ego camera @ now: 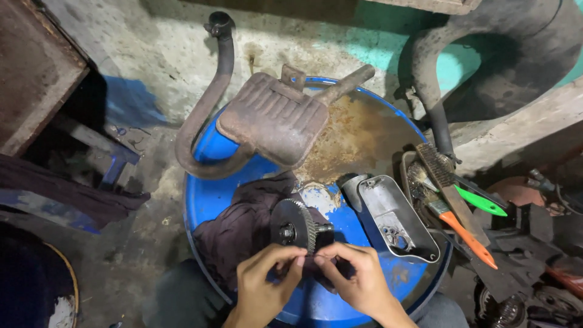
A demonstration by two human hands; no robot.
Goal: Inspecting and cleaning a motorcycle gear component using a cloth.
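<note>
Over the drum [212,194], both hands [316,276] pinch the gear [294,226].

Muffler [271,118] ahead — bare drum top [212,194] left

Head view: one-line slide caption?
Both hands, left and right, hold a toothed gear above a blue drum.

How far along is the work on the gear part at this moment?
Looks done: the gear assembly is off any machine, sitting over a dark cloth on the blue drum top. In hand: the left hand and right hand both pinch at its lower edge. Left: the metal cover and wire brush lie untouched; the gear looks dark and greasy.
</note>
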